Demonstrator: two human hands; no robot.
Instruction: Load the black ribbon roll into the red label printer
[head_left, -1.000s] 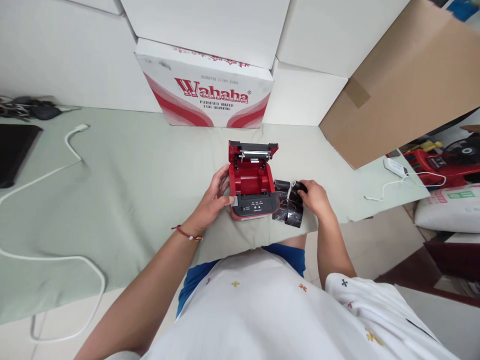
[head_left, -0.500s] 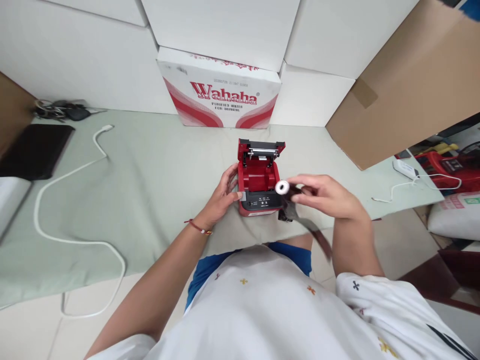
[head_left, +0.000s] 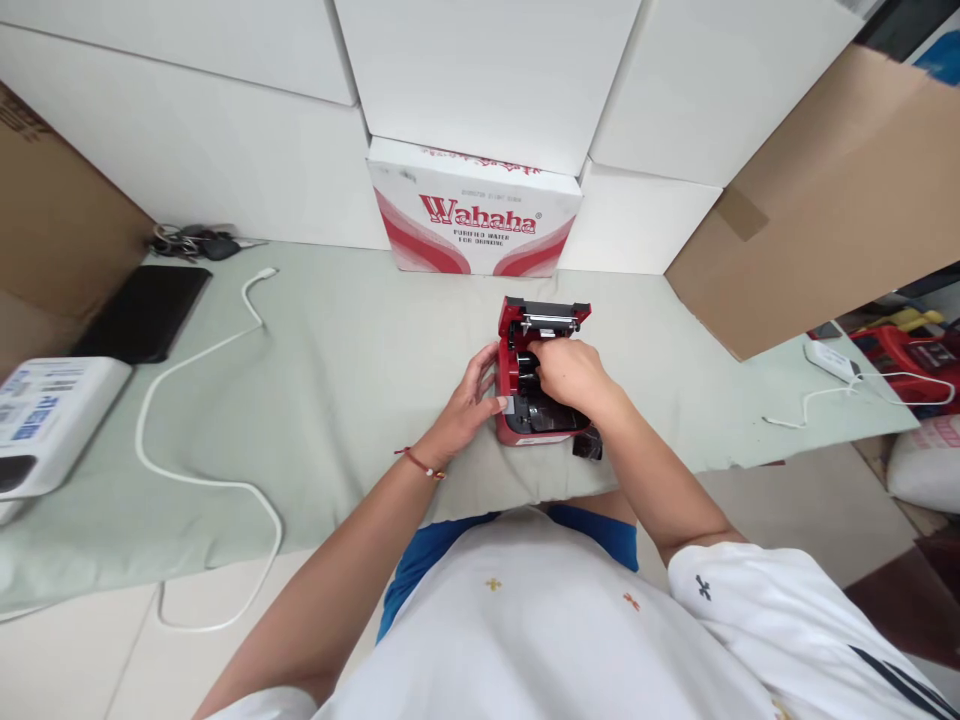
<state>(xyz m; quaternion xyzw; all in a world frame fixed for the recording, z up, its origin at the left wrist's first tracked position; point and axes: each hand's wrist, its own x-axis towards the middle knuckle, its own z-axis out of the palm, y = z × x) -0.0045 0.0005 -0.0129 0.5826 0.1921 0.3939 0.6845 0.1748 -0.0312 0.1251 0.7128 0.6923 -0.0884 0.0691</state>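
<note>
A small red printer point(head_left: 511, 340) with its lid open stands on the pale green cloth near the table's front edge. My left hand point(head_left: 471, 405) grips the printer's left side, thumb on its front corner. My right hand point(head_left: 571, 372) is closed over the open bay, pressing a black roll point(head_left: 529, 366) down into it. Loose black film point(head_left: 589, 444) trails out over the printer's front right corner onto the cloth.
A Wahaha carton point(head_left: 476, 210) and white boxes stand behind the printer. Brown cardboard point(head_left: 817, 190) leans at the right. A white cable point(head_left: 196, 478) loops at the left, beside a black pad point(head_left: 142, 312), keys point(head_left: 191, 242) and a white device point(head_left: 45, 418).
My right hand lifted the black roll off the cloth, carried it left and lowered it into the printer's open bay. My left hand stayed on the printer. The camera view shifted left.
</note>
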